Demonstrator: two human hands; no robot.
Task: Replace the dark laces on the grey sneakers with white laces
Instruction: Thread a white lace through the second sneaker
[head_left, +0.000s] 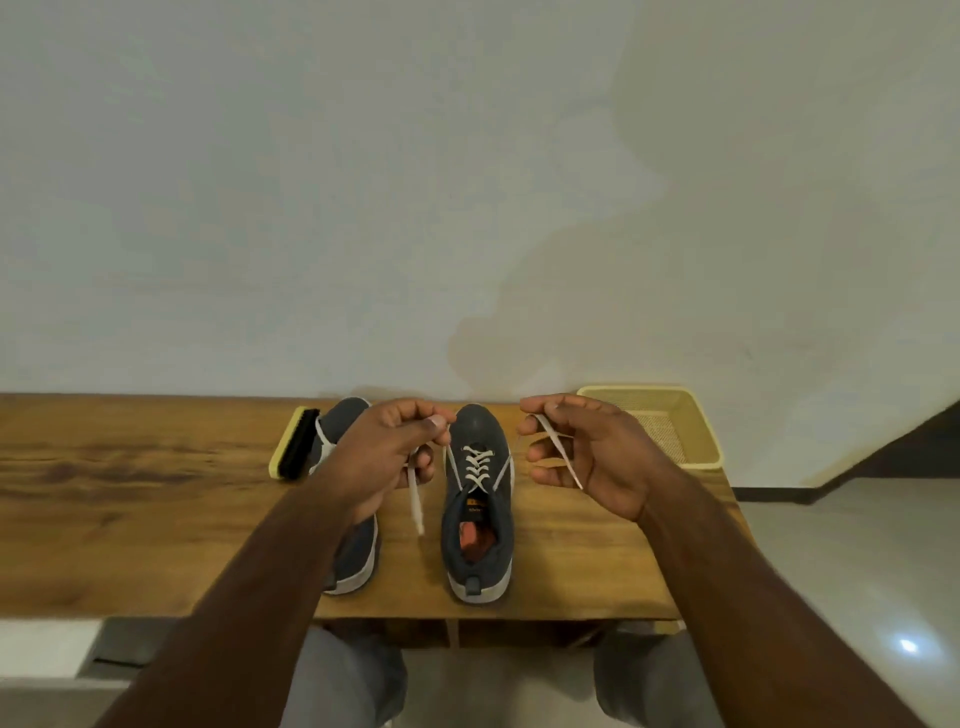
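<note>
Head view of the lacing stage. We see both forearms reaching forward from the lower edge, raised above a wooden bench (130, 499) that stands against a pale wall. The left hand (382, 457) is turned knuckles up, its fingers curled inward; thumb and forefinger pinch one end of the white lace (475, 465), and the free tail hangs down below the hand, between the two shoes. The right hand (582, 452) is turned palm inward toward the left, fingers bent and spread one above another; its thumb and forefinger pinch the other end of the lace, whose tail runs diagonally down across the fingers. We cannot tell whether the lower fingers also touch the tail.

The right grey sneaker (478, 519) stands on the bench between the hands, toe toward the wall, heel toward us, with the white lace crossed through its eyelets. The left grey sneaker (353, 551) stands parallel just to its left, largely hidden beneath the left hand and forearm; we cannot see its lacing.

A yellow-backed brush (293, 444) lies beside the left sneaker's toe. A pale yellow mesh basket (701, 447) sits at the far right of the bench, behind the right hand.
</note>
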